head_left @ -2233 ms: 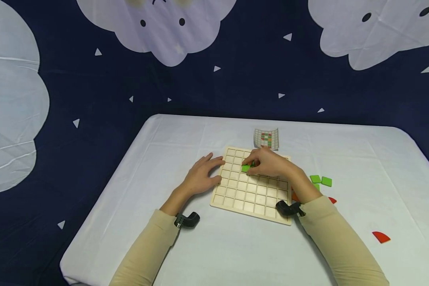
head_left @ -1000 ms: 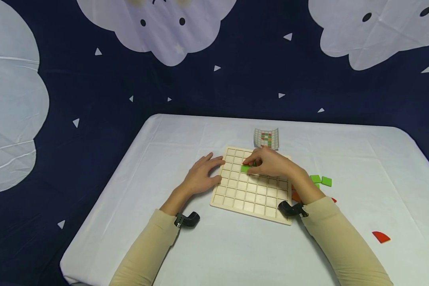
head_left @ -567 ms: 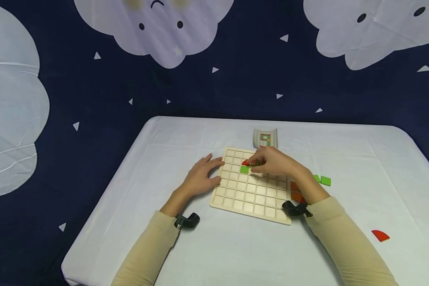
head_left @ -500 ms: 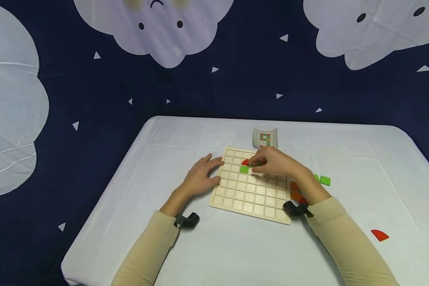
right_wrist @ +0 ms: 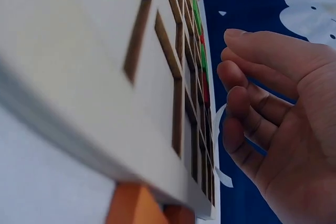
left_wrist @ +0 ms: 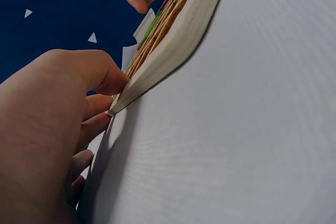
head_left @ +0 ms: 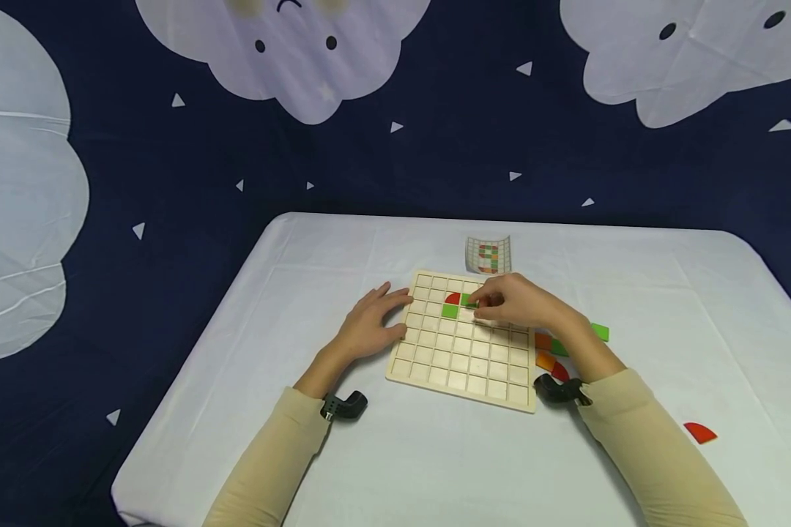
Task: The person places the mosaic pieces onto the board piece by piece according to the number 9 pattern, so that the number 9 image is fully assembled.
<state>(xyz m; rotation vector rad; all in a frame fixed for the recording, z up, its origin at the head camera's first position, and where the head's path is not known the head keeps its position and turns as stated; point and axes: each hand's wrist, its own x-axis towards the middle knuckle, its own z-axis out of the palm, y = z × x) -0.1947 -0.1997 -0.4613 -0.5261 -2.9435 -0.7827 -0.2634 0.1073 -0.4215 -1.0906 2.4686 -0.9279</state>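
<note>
A wooden grid board (head_left: 458, 362) lies on the white-covered table. In the head view a red quarter-circle tile (head_left: 452, 298) sits in one cell, a green square tile (head_left: 450, 311) directly below it and another green tile (head_left: 466, 300) to its right, partly hidden by fingers. My left hand (head_left: 368, 326) touches the board's left edge with thumb and fingertips spread along it. Over the board's upper right hovers my right hand (head_left: 521, 301), fingers loosely bent. The right wrist view shows nothing between those fingers; a second red tile (right_wrist: 206, 87) shows on the board there.
A small pattern card (head_left: 488, 255) lies behind the board. To the right are loose tiles: orange squares (head_left: 546, 361), green squares (head_left: 559, 348) and a red quarter-circle (head_left: 559, 372), partly covered by the forearm. Another red quarter-circle (head_left: 701, 432) lies farther right.
My right hand has let go of the tile at the upper left and drawn back to the right, uncovering the red quarter-circle and a green square. The left hand stays at the board's edge.
</note>
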